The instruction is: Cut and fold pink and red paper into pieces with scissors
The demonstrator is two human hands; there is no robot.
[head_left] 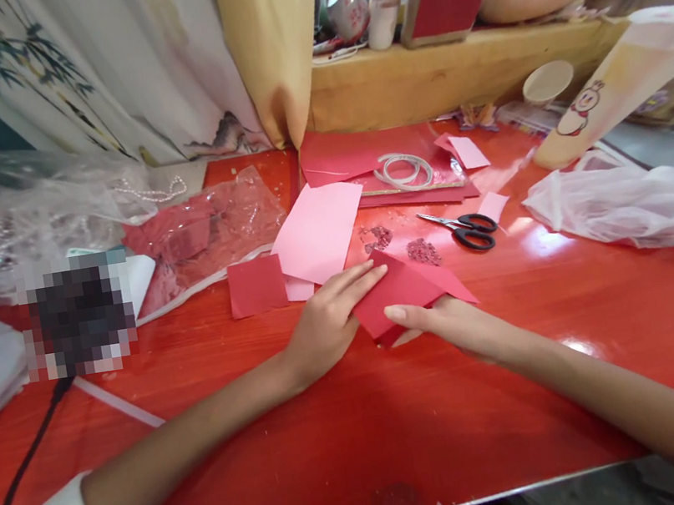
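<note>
red paper (402, 289) under straight-fingered left hand (328, 313) and right thumb (410, 317)

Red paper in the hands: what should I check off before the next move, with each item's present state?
1. Right hand holding the red paper: ok, thumb on top.
2. Left hand touching the paper: ok, at its left side.
3. Scissors apart from the paper: ok.
4. No loose pieces nearby: not ok, sparkly bits lie just beyond it.
5. Paper's underside unmarked: cannot tell, hidden.
</note>
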